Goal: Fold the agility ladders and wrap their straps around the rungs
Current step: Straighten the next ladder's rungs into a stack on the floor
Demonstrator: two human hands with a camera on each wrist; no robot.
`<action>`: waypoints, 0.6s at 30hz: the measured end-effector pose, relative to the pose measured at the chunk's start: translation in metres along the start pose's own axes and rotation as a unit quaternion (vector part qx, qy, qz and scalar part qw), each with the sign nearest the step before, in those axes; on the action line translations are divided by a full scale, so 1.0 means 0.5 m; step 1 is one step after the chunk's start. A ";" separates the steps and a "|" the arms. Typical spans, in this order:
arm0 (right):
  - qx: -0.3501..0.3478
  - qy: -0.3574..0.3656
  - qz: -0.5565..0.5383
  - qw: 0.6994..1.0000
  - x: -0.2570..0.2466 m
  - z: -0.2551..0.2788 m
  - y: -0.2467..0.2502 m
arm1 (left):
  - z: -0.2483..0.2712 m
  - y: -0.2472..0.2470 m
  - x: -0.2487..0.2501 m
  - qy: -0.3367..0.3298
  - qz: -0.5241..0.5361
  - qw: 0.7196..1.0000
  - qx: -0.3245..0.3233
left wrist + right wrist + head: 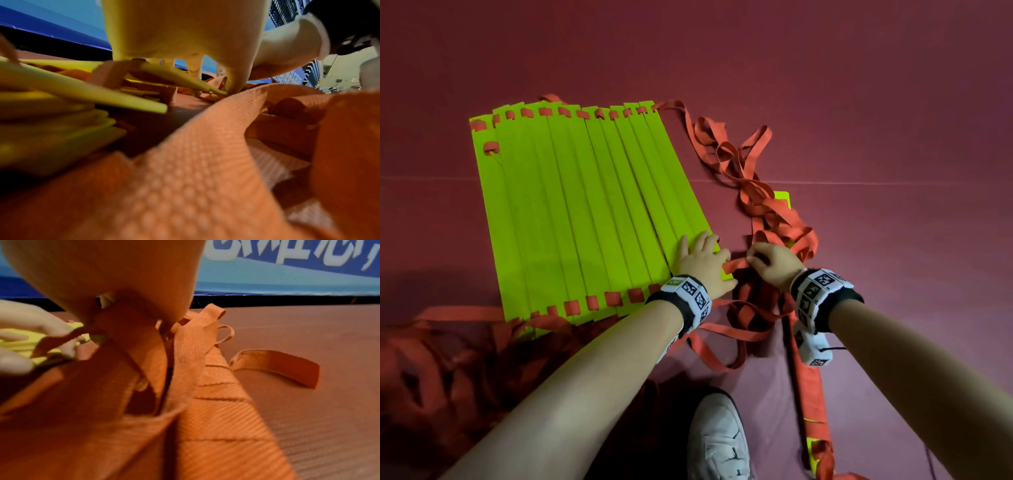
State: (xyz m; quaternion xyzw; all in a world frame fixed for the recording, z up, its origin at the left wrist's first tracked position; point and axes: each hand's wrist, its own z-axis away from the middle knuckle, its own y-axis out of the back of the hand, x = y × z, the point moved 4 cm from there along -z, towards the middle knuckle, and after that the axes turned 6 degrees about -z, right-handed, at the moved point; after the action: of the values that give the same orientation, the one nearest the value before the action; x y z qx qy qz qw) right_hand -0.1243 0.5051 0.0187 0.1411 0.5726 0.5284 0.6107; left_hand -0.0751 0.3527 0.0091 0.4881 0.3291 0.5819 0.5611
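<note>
1. I read this as the gathering step: the green rungs [571,212] lie fanned and overlapping on the dark red floor [859,85], not yet squared into one stack, and nothing is wrapped round them.

2. My left hand [703,262] lies flat with fingers spread on the near right corner of the rungs, pressing them down. It grips nothing.

3. My right hand [770,262], just right of that corner, has its fingers curled and pinches an orange strap [736,263] that runs from the rung edge.

4. The rest of the strap is a loose tangle [750,178] along the right side of the rungs, with more loops off the near left corner. One further rung [782,198] pokes out under the tangle.

5. My guess at the next move: keep the rungs pinned, draw the pinched strap free of the tangle, then slide the rungs together before any wrapping.

6. The head view alone shows the whole fan and tangle. The left wrist view shows what it cannot: the rung ends [131,99] lifted apart in layers, strap threaded between. The right wrist view shows the strap's weave [216,410] close up and a loose loop [275,366] lying well clear, but the pinch itself is blurred.
</note>
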 end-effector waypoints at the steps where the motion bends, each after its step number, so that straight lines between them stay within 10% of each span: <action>1: 0.003 -0.002 0.005 1.000 0.000 0.004 0.005 | 0.003 0.001 -0.004 0.003 0.005 1.000 0.006; 18: 0.079 0.006 0.112 0.991 -0.057 0.070 -0.014 | 0.140 0.005 -0.146 0.058 0.113 0.990 0.065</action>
State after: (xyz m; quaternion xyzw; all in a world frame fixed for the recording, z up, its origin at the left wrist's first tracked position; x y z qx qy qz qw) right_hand -0.0854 0.4945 0.0396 0.2488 0.5967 0.5478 0.5310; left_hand -0.0179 0.2697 0.0187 0.5228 0.3415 0.6462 0.4386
